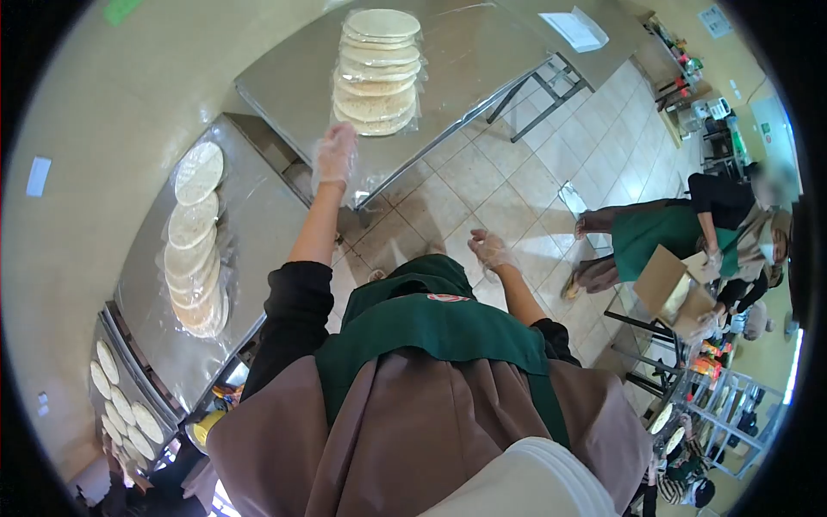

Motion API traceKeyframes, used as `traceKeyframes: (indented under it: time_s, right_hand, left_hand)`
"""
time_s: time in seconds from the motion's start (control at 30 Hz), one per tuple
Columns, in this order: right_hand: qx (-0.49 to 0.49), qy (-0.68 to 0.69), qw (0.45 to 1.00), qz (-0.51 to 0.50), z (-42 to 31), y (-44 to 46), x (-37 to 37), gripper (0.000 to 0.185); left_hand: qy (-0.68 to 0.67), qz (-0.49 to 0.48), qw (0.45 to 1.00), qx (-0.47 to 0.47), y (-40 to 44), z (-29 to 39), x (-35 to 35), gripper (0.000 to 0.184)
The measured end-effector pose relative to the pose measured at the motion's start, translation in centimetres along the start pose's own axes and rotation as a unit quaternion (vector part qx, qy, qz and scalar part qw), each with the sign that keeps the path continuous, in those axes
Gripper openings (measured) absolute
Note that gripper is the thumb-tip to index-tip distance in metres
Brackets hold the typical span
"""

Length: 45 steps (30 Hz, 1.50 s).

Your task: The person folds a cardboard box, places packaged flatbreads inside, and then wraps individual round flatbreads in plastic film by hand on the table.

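Observation:
A row of overlapping round flatbreads (376, 65) in clear plastic bags lies on the metal table ahead. My left hand (334, 155), in a clear glove, is at the near left end of this row. Its fingers look curled together, and whether they pinch a bag's edge is hidden. My right hand (493, 250), gloved too, hangs over the floor to the right of my green apron (431, 323). Its fingers are apart and hold nothing. A second overlapping row of bagged flatbreads (191, 246) rests on the metal table to the left.
White sheets (575, 30) lie on the far table corner. Loose flatbreads (121, 414) sit on another surface at lower left, beside a person's hands. At right, a person in a green apron holds a cardboard box (672, 293). A blue-grey rack (732, 422) stands behind.

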State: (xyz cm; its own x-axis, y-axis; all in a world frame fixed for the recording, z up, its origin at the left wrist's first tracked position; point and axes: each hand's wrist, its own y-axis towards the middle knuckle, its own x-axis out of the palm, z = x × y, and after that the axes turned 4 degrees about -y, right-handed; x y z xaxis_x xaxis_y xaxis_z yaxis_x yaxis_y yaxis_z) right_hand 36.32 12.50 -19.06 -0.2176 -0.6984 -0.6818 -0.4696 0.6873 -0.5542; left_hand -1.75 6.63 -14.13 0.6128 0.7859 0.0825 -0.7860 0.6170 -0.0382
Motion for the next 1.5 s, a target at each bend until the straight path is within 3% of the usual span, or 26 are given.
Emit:
traceKeyframes:
  time_s: [0.13,0.27,0.37,0.43,0.5,0.53,0.6,0.63,0.67,0.73,0.93,0.97,1.03,1.07,1.13,1.17,1.23,1.37,1.43,1.47,1.5]
  right_hand:
    - [-0.003,0.030,0.998,0.063,-0.3,5.4,-3.0,0.039]
    - [-0.024,0.111,0.984,0.138,-2.3,11.8,-7.0,0.032]
    - [-0.090,0.092,0.976,0.174,-5.5,17.8,-11.3,0.029]
    - [-0.125,0.069,0.973,0.180,-7.8,20.8,-13.3,0.027]
    - [-0.225,0.073,0.952,0.193,-11.5,23.2,-16.7,0.024]
    - [-0.228,0.074,0.953,0.188,-12.6,25.0,-17.5,0.024]
    - [-0.288,0.066,0.937,0.184,-14.1,28.1,-18.5,0.021]
    - [-0.338,0.015,0.912,0.233,-14.4,29.4,-18.6,0.019]
    - [-0.338,0.016,0.913,0.227,-15.0,30.2,-19.0,0.019]
    - [-0.328,0.032,0.931,0.157,-16.7,30.8,-20.4,0.019]
    - [-0.290,0.103,0.948,0.077,-16.4,32.7,-20.2,0.023]
    - [-0.281,0.146,0.946,0.070,-15.7,33.3,-19.7,0.026]
    - [-0.271,0.189,0.942,0.064,-15.6,34.2,-19.9,0.028]
    - [-0.217,0.196,0.956,0.036,-15.9,34.7,-20.4,0.033]
    - [-0.161,0.204,0.966,0.013,-16.2,36.2,-21.2,0.037]
    - [-0.157,0.246,0.956,0.024,-16.2,37.1,-21.1,0.041]
    - [-0.111,0.332,0.937,-0.007,-16.5,38.7,-21.8,0.052]
    - [-0.099,0.414,0.903,0.061,-16.1,42.7,-22.3,0.062]
    - [-0.048,0.525,0.849,0.028,-17.2,42.8,-24.7,0.069]
    - [-0.050,0.525,0.849,0.030,-17.5,43.0,-25.2,0.069]
    - [-0.073,0.550,0.832,-0.024,-17.8,43.2,-25.5,0.061]
  left_hand:
    - [0.095,0.017,0.988,0.119,7.6,1.4,1.7,0.033]
    - [0.160,0.012,0.976,0.144,16.7,2.6,4.8,0.035]
    - [0.266,0.010,0.957,0.119,25.3,2.1,7.4,0.039]
    - [0.434,0.030,0.898,0.070,29.2,1.5,8.9,0.051]
    - [0.493,0.022,0.869,0.024,30.6,4.8,11.4,0.051]
    - [0.543,0.011,0.839,-0.014,31.6,6.0,12.5,0.051]
    - [0.564,0.044,0.825,0.015,37.2,0.1,12.2,0.050]
    - [0.581,0.072,0.810,0.048,39.0,-2.2,11.9,0.049]
    - [0.583,0.072,0.808,0.042,39.3,-1.6,12.6,0.049]
    - [0.621,0.060,0.776,-0.091,38.8,1.7,15.0,0.047]
    - [0.661,-0.007,0.731,-0.170,41.1,3.9,17.8,0.042]
    - [0.662,-0.008,0.730,-0.170,42.5,2.4,17.3,0.042]
    - [0.684,-0.103,0.700,-0.177,46.2,-3.6,14.3,0.037]
    - [0.684,-0.105,0.700,-0.175,47.5,-6.3,13.1,0.037]
    - [0.533,-0.043,0.821,-0.198,49.5,-9.8,11.9,0.037]
    - [0.533,-0.045,0.822,-0.195,49.2,-9.1,12.8,0.037]
    - [0.202,-0.072,0.955,-0.206,46.2,-5.1,15.7,0.043]
    - [0.203,-0.068,0.966,-0.145,40.8,2.2,19.3,0.053]
    - [0.091,-0.084,0.979,-0.162,38.1,3.7,19.6,0.061]
    - [0.090,-0.085,0.979,-0.159,36.6,4.3,19.5,0.061]
    - [0.000,-0.092,0.979,-0.182,34.9,4.9,19.3,0.066]
